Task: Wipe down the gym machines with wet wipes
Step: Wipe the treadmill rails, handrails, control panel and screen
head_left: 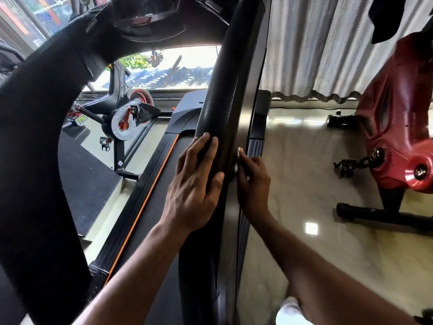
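A treadmill's black padded right handrail (225, 90) runs up the middle of the head view. My left hand (194, 181) wraps it from the left, fingers over the foam and thumb on its right side. My right hand (253, 181) is at the grey metal upright (248, 109) just right of the rail, pinching a small white wet wipe (239, 152) against the metal. Most of the wipe is hidden by my fingers. The treadmill's left handrail (35, 137) curves down the left side.
The treadmill belt and orange-striped side rail (145, 198) lie below. A black and red exercise bike (126, 113) stands far left by the window. A red exercise bike (398, 127) stands right on the shiny floor (304, 184). A curtain (328, 43) hangs behind.
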Demonstrator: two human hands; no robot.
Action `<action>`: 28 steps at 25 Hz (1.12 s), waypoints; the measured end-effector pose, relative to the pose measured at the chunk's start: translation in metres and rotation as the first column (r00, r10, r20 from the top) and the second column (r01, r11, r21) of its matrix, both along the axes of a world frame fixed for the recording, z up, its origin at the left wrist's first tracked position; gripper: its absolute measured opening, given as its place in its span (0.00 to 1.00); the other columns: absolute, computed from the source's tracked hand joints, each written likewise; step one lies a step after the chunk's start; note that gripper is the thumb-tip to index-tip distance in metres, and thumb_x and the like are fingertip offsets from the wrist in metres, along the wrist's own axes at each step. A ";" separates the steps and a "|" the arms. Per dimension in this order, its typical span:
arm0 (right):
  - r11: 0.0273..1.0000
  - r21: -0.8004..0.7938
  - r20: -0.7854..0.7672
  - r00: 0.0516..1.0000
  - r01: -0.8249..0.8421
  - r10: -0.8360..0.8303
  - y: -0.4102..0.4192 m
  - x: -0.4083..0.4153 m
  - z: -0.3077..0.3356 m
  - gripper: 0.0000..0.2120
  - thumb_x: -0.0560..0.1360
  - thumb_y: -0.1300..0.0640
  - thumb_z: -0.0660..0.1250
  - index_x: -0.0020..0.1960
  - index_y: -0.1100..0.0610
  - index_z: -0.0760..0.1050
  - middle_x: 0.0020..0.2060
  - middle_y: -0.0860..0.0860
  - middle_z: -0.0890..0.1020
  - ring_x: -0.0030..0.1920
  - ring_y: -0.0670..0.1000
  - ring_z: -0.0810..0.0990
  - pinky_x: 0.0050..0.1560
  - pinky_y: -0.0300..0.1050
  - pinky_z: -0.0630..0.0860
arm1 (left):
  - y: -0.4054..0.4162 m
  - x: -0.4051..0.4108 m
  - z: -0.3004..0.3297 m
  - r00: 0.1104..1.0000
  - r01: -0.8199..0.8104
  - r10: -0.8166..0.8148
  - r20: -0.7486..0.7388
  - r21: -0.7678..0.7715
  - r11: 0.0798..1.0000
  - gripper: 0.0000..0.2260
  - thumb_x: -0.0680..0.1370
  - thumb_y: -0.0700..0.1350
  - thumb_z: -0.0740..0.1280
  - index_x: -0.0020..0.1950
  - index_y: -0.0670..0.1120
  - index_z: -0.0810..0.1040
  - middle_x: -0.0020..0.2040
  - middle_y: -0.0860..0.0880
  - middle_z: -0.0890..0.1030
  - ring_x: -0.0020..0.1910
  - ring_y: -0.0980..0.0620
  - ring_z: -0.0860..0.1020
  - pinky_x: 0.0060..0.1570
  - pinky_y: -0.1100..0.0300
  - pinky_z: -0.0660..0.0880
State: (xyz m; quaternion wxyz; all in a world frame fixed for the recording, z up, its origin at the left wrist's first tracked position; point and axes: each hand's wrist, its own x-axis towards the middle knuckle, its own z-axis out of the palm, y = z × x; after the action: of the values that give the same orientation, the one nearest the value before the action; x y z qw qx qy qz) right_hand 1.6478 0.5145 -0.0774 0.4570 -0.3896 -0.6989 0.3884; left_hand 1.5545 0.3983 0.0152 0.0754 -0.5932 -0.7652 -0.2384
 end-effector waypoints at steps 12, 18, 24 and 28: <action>0.991 0.127 -0.023 0.999 -0.041 0.044 0.029 -0.008 0.037 0.13 0.82 0.60 0.67 0.66 0.57 0.80 0.44 0.50 0.78 0.41 0.44 0.75 0.44 0.35 0.71 | 0.066 -0.013 0.019 0.991 0.018 -0.023 -0.129 -0.042 0.999 0.29 0.83 0.51 0.57 0.83 0.45 0.59 0.84 0.46 0.55 0.83 0.46 0.53 0.80 0.43 0.58; 0.987 -0.137 0.079 0.992 -0.084 0.095 0.001 0.004 -0.035 0.13 0.84 0.58 0.60 0.65 0.56 0.79 0.41 0.47 0.73 0.40 0.43 0.73 0.45 0.47 0.76 | 0.066 -0.016 0.026 0.989 0.030 -0.036 -0.143 -0.048 0.998 0.28 0.82 0.51 0.59 0.82 0.46 0.63 0.80 0.47 0.64 0.79 0.45 0.63 0.75 0.44 0.66; 0.990 0.063 -0.081 0.988 -0.126 0.131 0.041 -0.019 0.045 0.18 0.82 0.65 0.63 0.72 0.62 0.74 0.53 0.51 0.75 0.52 0.44 0.75 0.55 0.31 0.69 | 0.125 -0.026 0.052 0.987 -0.091 0.097 -0.128 0.054 0.994 0.23 0.80 0.52 0.61 0.73 0.46 0.74 0.62 0.46 0.73 0.62 0.44 0.70 0.61 0.45 0.74; 0.991 -0.107 0.072 0.993 -0.086 0.094 0.116 -0.041 0.012 0.17 0.84 0.60 0.60 0.72 0.57 0.74 0.52 0.55 0.76 0.52 0.53 0.77 0.55 0.48 0.76 | 0.136 -0.037 0.047 0.992 -0.015 -0.002 -0.127 -0.129 0.992 0.32 0.81 0.53 0.58 0.84 0.46 0.57 0.84 0.47 0.54 0.83 0.49 0.51 0.81 0.49 0.55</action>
State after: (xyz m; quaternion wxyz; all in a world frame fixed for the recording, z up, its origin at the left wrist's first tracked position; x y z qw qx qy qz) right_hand 1.6070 0.6307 -0.0653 0.3909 -0.3953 -0.7119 0.4292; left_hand 1.5178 0.5348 0.0621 0.0861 -0.6082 -0.7748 -0.1497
